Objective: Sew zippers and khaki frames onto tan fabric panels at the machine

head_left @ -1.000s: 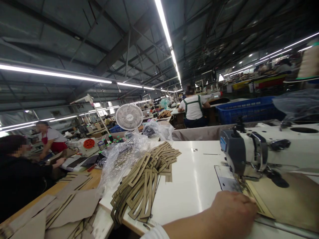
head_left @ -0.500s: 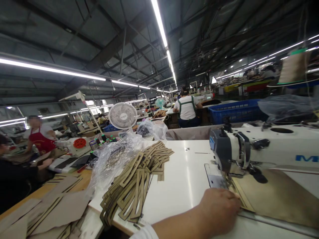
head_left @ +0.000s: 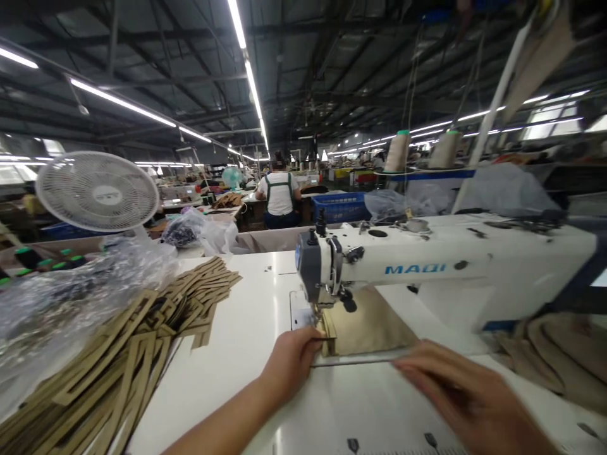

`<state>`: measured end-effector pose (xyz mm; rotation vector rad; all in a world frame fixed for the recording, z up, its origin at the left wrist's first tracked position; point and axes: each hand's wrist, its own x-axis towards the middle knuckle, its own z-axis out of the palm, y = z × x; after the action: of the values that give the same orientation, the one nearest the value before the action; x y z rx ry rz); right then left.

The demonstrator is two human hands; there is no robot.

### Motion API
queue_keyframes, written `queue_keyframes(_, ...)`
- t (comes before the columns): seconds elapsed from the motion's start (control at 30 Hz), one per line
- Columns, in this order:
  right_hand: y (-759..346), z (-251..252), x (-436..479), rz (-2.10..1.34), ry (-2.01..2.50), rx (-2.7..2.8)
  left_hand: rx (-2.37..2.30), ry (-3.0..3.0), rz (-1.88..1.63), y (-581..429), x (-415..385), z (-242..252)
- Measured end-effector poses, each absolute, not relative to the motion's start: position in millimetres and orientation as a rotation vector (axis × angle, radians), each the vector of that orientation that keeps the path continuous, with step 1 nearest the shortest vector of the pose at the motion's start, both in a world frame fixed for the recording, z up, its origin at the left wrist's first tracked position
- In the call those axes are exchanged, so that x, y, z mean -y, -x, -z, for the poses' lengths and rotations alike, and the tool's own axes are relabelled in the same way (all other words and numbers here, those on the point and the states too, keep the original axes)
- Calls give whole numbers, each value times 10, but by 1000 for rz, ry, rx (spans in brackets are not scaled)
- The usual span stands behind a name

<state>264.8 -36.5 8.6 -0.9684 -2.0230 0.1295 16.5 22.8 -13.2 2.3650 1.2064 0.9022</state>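
A tan fabric panel (head_left: pixel 372 322) lies flat under the head of a white sewing machine (head_left: pixel 455 259). Along its left side, by the presser foot, sits a narrow tan strip (head_left: pixel 329 332). My left hand (head_left: pixel 291 357) pinches the near end of this strip between thumb and fingers. At the panel's near right corner, my right hand (head_left: pixel 467 395) has its fingertips closed on the edge, slightly blurred. The needle area is partly hidden behind the machine head.
Many tan cut-out frames (head_left: pixel 137 341) are piled on the white table (head_left: pixel 237 354) at left, beside clear plastic wrap (head_left: pixel 85 297). A white fan (head_left: pixel 99 193) stands behind them. Brown fabric pieces (head_left: pixel 554 354) lie at right. Farther off, a person (head_left: pixel 279 196) sits facing away.
The view has swung right, bringing the whole machine into sight. My right hand has appeared at the panel's near right corner. My left hand stays at the panel's left edge.
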Motion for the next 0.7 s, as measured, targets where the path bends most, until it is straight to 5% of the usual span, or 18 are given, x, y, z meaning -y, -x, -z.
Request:
queue_keyframes(0.37, -2198, 329, -223, -217, 1095, 2499, -1141, -2209, -1043, -195, -296, 150)
queue_keyframes(0.7, -2218, 414, -219, -211, 1078, 2465, -1125, -2774, -1024, -181, -230, 212)
